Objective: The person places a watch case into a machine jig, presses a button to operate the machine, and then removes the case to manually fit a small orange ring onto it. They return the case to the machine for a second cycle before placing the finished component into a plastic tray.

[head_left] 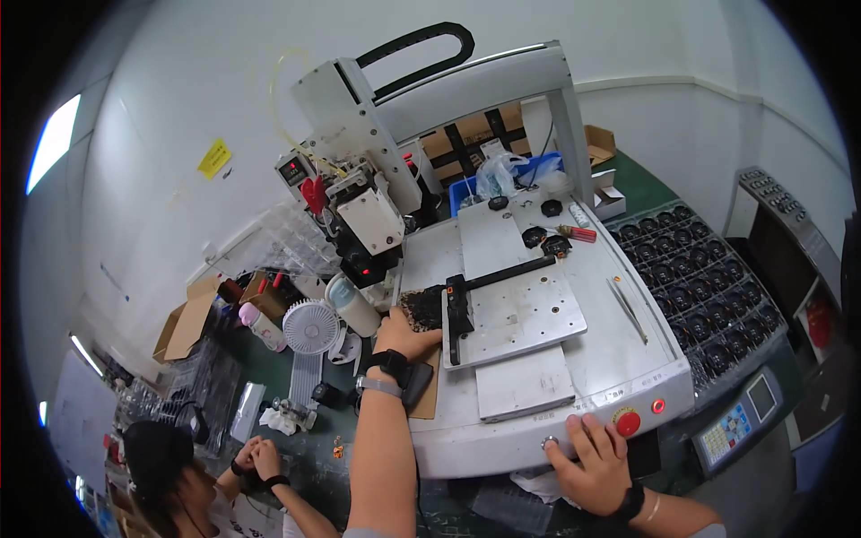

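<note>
My left hand point(406, 335) rests at the left edge of the machine bed, beside a dark, rough, crusted block point(422, 309) and the flat metal fixture plate point(520, 321). Its thumb points toward the plate; the other fingers are mostly hidden, so its grip is unclear. On the bed's front panel lies my right hand point(592, 462), fingers apart and holding nothing. Its thumb is at a small round metal button point(549, 442), left of the red emergency stop knob point(627, 421). A black clamp bar point(458, 309) crosses the plate's left side. Above stands the machine's white tool head point(369, 220).
Tweezers point(628, 310), a red-handled screwdriver point(577, 234) and black round parts point(556, 245) lie on the bed. Trays of such parts point(695, 278) and a keypad controller point(737, 421) are at right. A small fan point(311, 326) and another person's hands point(258, 457) are at left.
</note>
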{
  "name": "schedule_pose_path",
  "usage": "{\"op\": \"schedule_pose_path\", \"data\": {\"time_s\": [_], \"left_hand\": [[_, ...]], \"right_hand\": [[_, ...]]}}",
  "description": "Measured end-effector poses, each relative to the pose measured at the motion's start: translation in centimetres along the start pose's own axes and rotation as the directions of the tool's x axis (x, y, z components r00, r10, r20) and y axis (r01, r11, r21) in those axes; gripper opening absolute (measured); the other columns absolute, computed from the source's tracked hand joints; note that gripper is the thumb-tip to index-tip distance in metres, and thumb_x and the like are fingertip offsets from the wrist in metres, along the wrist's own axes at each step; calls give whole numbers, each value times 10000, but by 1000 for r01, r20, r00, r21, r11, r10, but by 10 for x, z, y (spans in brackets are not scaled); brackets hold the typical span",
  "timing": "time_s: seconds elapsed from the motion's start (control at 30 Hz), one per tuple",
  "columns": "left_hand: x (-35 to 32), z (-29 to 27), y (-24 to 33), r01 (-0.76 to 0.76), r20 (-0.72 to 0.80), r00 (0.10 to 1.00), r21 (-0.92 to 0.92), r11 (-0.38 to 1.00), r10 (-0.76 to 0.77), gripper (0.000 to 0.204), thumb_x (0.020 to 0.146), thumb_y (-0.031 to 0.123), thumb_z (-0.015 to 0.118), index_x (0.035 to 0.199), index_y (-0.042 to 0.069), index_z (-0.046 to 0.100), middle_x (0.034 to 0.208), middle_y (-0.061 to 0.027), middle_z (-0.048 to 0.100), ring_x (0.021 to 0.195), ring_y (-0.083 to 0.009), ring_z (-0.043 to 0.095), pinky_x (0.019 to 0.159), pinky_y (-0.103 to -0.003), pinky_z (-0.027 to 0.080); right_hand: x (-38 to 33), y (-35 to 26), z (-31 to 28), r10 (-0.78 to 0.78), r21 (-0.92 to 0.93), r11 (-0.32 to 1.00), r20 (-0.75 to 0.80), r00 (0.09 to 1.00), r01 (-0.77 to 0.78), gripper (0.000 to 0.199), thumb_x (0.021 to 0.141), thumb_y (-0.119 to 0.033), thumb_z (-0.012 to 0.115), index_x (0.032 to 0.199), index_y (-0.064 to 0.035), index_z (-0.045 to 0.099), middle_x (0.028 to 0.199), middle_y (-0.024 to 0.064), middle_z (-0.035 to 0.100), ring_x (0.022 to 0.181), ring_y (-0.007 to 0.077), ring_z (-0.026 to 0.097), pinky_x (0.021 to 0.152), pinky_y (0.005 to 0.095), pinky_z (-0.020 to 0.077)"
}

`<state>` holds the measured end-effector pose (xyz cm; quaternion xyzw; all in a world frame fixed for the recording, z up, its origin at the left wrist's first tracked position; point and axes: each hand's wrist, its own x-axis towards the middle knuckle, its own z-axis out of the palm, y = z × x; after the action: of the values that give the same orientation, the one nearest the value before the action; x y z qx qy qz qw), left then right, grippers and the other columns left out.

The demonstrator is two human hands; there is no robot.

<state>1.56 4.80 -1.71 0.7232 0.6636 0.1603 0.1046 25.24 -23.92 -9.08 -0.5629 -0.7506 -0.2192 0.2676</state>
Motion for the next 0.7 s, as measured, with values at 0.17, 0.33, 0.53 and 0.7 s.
{"op": "schedule_pose_path", "data": {"time_s": [0.17, 0.33, 0.53, 0.7], "left_hand": [[30, 27, -43, -115, 89, 986, -266, 957, 143, 324, 657, 195, 683, 924, 19, 626, 834, -79, 647, 773, -182, 606, 700, -328, 485], [36, 30, -62, -172, -155, 974, -24, 985, 166, 577, 603, 354, 747, 959, -34, 512, 850, -175, 621, 757, -276, 603, 683, -350, 479], [35, 39, -57, -214, -149, 967, -27, 977, 207, 612, 608, 393, 754, 943, -38, 478, 793, -165, 574, 726, -268, 552, 667, -344, 452], [31, 33, -56, -230, -131, 966, -56, 972, 221, 587, 622, 383, 750, 937, -34, 481, 789, -160, 573, 726, -258, 551, 670, -338, 452]], "right_hand": [[-23, 30, -54, 304, 125, 944, 36, 952, -306, 475, 596, -193, 705, 1060, -140, 622, 1209, 159, 508, 1117, 307, 488, 931, 466, 299], [-109, 108, -55, 747, -274, 545, -272, 607, -792, 417, 748, -244, 643, 1115, -61, 569, 1251, 196, 483, 1176, 362, 432, 978, 482, 289], [-150, 108, -62, 837, -320, 525, 28, 546, -789, 494, 795, -442, 586, 1160, -108, 580, 1273, 231, 471, 1233, 400, 388, 1001, 520, 284], [-162, 103, -50, 780, -278, 600, -8, 626, -750, 484, 800, -471, 574, 1149, -138, 602, 1285, 216, 475, 1249, 388, 378, 998, 541, 280]]}}
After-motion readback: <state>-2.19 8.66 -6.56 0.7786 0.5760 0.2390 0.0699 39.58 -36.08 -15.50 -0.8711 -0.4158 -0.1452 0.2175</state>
